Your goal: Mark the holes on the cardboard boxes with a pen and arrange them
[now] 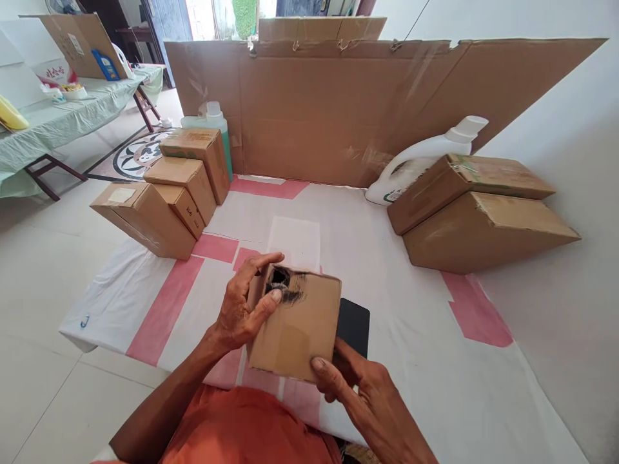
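Between my two hands is a small brown cardboard box (309, 309), held up over the near part of the table. Near its upper left corner the box has a dark hole (279, 278) with black smudges around it. My left hand (249, 299) grips the left side, its thumb pressed just below the hole and its index finger along the top edge. At the lower right corner my right hand (353, 380) holds the box, thumb on the face and fingers behind. A flat black object (354, 325) lies on the table, partly covered by the box and my right hand.
Several cardboard boxes (188, 174) stand at the left beside a bottle of green liquid (225, 135). Two more boxes (483, 225) lean at the right, by a white jug (416, 161). A tall cardboard panel (309, 109) closes off the back of the white-covered table (406, 386).
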Motion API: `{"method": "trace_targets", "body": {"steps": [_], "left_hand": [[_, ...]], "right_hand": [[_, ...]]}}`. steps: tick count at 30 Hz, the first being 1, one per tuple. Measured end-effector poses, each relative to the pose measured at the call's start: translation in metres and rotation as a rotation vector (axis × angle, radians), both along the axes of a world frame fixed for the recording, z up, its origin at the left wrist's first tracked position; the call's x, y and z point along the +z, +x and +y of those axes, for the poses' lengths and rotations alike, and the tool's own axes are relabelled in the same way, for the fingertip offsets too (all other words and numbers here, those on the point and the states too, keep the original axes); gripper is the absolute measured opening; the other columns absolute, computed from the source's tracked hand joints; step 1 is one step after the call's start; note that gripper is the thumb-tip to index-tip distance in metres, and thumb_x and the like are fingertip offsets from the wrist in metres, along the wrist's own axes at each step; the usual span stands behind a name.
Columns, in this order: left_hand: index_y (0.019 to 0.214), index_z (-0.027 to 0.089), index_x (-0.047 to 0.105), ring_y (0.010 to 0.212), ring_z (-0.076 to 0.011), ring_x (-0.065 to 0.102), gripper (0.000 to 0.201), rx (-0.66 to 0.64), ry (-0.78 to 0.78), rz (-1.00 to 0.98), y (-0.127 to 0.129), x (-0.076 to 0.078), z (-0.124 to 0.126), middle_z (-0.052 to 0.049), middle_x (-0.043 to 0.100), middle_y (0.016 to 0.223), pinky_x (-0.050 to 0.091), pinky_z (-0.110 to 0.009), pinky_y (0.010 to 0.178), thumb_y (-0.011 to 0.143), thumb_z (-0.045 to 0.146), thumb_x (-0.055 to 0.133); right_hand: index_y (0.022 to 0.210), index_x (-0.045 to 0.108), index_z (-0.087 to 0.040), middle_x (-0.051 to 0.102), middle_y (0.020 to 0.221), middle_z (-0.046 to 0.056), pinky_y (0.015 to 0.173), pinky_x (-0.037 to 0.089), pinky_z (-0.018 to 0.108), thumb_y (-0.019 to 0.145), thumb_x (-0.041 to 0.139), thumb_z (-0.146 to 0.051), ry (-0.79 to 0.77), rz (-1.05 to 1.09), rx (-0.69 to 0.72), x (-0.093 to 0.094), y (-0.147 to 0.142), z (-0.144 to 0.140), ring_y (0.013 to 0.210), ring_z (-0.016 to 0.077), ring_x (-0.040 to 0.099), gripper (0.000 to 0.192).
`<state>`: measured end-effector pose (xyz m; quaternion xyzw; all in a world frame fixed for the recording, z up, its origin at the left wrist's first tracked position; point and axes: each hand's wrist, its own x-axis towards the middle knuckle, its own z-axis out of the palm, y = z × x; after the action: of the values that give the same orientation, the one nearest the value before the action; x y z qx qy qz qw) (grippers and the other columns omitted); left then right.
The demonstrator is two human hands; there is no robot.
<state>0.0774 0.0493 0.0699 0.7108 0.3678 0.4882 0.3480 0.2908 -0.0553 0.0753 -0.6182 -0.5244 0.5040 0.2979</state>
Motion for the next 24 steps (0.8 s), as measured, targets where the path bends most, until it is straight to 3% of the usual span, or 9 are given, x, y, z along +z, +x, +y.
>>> {"method": "trace_targets", "body": {"steps": [3, 6, 9, 12, 16, 20, 24], "left_hand": [[0.143, 0.024, 0.057, 0.128, -0.0270, 0.061, 0.047, -0.033, 0.035, 0.038, 0.004, 0.000, -0.008, -0.011, 0.066, 0.138, 0.047, -0.043, 0.110, 0.096, 0.028, 0.062], [0.143, 0.024, 0.057, 0.130, -0.0273, 0.060, 0.048, -0.017, 0.041, 0.051, 0.009, 0.000, -0.009, -0.011, 0.066, 0.139, 0.046, -0.044, 0.112, 0.096, 0.029, 0.062], [0.139, 0.024, 0.061, 0.125, -0.0270, 0.063, 0.045, 0.053, -0.043, 0.030, 0.013, 0.000, 0.005, -0.010, 0.068, 0.139, 0.049, -0.042, 0.107, 0.095, 0.031, 0.062], [0.134, 0.024, 0.066, 0.121, -0.0257, 0.065, 0.041, 0.070, -0.159, -0.031, 0.014, -0.002, 0.026, -0.008, 0.070, 0.136, 0.050, -0.040, 0.105, 0.094, 0.031, 0.062], [0.133, 0.022, 0.068, 0.120, -0.0271, 0.066, 0.041, 0.065, -0.270, -0.063, 0.011, -0.009, 0.043, -0.009, 0.073, 0.134, 0.051, -0.041, 0.104, 0.094, 0.034, 0.062], [0.127, 0.021, 0.072, 0.121, -0.0270, 0.069, 0.037, 0.092, -0.361, -0.101, 0.005, -0.013, 0.047, -0.012, 0.074, 0.132, 0.053, -0.042, 0.104, 0.100, 0.042, 0.058], [0.115, 0.021, 0.077, 0.106, -0.0233, 0.074, 0.026, 0.183, -0.297, -0.044, 0.004, -0.007, 0.051, -0.009, 0.078, 0.118, 0.060, -0.038, 0.093, 0.095, 0.036, 0.068]], "right_hand": [[0.103, 0.073, -0.024, 0.072, 0.077, 0.004, 0.055, 0.055, 0.033, 0.094, 0.058, -0.071, 0.236, -0.244, -0.165, 0.004, 0.010, 0.006, 0.063, 0.0225, 0.066, 0.050], [0.126, 0.069, -0.025, 0.072, 0.112, 0.012, 0.082, 0.061, 0.043, 0.094, 0.064, -0.063, 0.538, -0.396, -0.393, 0.010, 0.008, 0.026, 0.099, 0.0297, 0.070, 0.050], [0.132, 0.066, -0.026, 0.063, 0.139, 0.013, 0.104, 0.054, 0.050, 0.097, 0.065, -0.053, 0.695, -0.343, -0.347, 0.016, -0.005, 0.063, 0.131, 0.0321, 0.059, 0.044], [0.121, 0.072, -0.024, 0.069, 0.134, 0.011, 0.109, 0.051, 0.049, 0.096, 0.067, -0.043, 0.680, -0.277, -0.214, 0.020, -0.021, 0.109, 0.129, 0.0301, 0.062, 0.032], [0.096, 0.076, -0.023, 0.080, 0.100, 0.006, 0.088, 0.054, 0.040, 0.097, 0.060, -0.031, 0.475, -0.330, -0.028, 0.028, -0.038, 0.152, 0.094, 0.0253, 0.073, 0.019], [0.091, 0.076, -0.023, 0.081, 0.095, 0.005, 0.080, 0.051, 0.036, 0.099, 0.054, -0.032, 0.457, -0.391, 0.039, 0.028, -0.042, 0.159, 0.086, 0.0235, 0.073, 0.024], [0.096, 0.078, -0.024, 0.082, 0.098, 0.005, 0.080, 0.053, 0.036, 0.097, 0.055, -0.032, 0.453, -0.355, 0.072, 0.025, -0.037, 0.156, 0.088, 0.0239, 0.074, 0.024]]}}
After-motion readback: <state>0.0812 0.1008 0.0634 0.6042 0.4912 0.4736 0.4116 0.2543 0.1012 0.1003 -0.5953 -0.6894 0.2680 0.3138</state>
